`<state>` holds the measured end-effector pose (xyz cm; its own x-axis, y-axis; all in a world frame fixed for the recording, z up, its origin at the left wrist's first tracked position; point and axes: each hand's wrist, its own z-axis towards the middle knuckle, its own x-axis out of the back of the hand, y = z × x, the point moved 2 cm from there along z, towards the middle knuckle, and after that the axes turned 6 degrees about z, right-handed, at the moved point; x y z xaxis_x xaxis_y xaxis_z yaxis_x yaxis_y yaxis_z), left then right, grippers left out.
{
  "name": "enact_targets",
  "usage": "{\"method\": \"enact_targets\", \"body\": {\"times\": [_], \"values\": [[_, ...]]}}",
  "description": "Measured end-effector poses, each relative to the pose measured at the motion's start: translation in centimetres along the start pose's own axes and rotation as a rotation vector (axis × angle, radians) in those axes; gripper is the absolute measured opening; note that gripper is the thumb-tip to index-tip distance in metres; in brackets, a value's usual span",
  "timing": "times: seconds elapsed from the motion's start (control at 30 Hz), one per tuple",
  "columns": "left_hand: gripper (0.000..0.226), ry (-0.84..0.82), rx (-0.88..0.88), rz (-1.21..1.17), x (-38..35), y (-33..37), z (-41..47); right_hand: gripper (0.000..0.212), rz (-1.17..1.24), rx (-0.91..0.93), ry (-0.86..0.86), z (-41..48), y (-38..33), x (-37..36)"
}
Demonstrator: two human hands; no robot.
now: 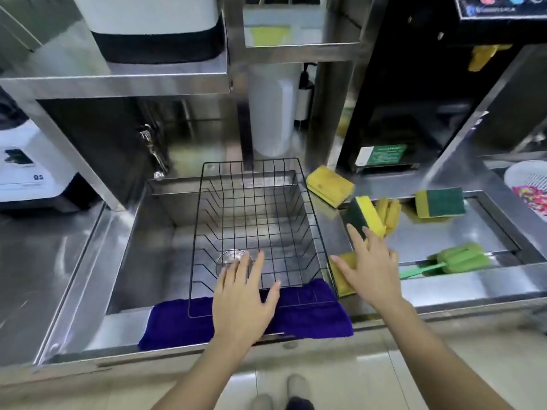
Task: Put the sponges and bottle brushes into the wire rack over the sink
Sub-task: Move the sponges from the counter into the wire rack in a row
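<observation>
A black wire rack (pixel 254 229) spans the steel sink (pixel 154 232), its near edge resting on a blue cloth (pixel 177 324) draped over the sink's front rim; nothing lies in the rack. The left hand (pixel 242 303) is spread flat, fingers apart, over the rack's near edge and the cloth, holding nothing. The right hand (pixel 370 270) reaches over the counter just right of the rack, fingers splayed and open, fingertips touching a green-and-yellow sponge (pixel 365 216) that stands tilted on edge; whether it is gripped cannot be told. Under that hand's palm lies another yellow sponge (pixel 343 276), right against the rack's right side. Behind, a yellow sponge (pixel 330 184) sits near the rack's far right corner, a yellow bottle brush (pixel 389 213) lies just behind the tilted sponge, and a green-topped sponge (pixel 439 202) rests further right. A green bottle brush (pixel 455 258) lies near the counter's front edge, well apart from the rack. The rack's top is open, with shelves and a white jug (pixel 270 113) behind it
</observation>
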<state>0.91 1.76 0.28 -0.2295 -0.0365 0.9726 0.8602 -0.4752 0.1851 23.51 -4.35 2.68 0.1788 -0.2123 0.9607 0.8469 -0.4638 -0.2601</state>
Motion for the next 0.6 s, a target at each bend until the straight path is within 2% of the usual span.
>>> {"method": "enact_targets", "body": {"times": [0.1, 0.13, 0.27, 0.37, 0.47, 0.6], "values": [[0.06, -0.05, 0.008, 0.129, -0.2, 0.2, -0.6, 0.065, -0.007, -0.092, -0.129, -0.1, 0.8, -0.7], [0.059, -0.113, 0.026, 0.166, 0.1, 0.2, -0.7, 0.064, 0.0, -0.114, -0.162, -0.1, 1.1, -0.6], [0.055, -0.163, 0.012, 0.166, -0.3, 0.1, -0.7, 0.074, 0.104, -0.161, -0.308, 0.8, 0.9, 0.0], [0.057, -0.016, -0.03, 0.143, -1.3, -0.1, -1.0, 0.091, 0.204, -0.279, -0.573, 1.5, 1.2, 1.2], [0.053, 0.067, -0.033, 0.142, -1.4, 0.0, -1.0, 0.099, 0.153, -0.28, -0.791, 2.3, 1.1, 2.2], [0.051, 0.094, -0.025, 0.128, -1.6, -0.1, -0.9, 0.087, 0.036, -0.278, -0.815, 3.1, 0.9, 3.5]]}}
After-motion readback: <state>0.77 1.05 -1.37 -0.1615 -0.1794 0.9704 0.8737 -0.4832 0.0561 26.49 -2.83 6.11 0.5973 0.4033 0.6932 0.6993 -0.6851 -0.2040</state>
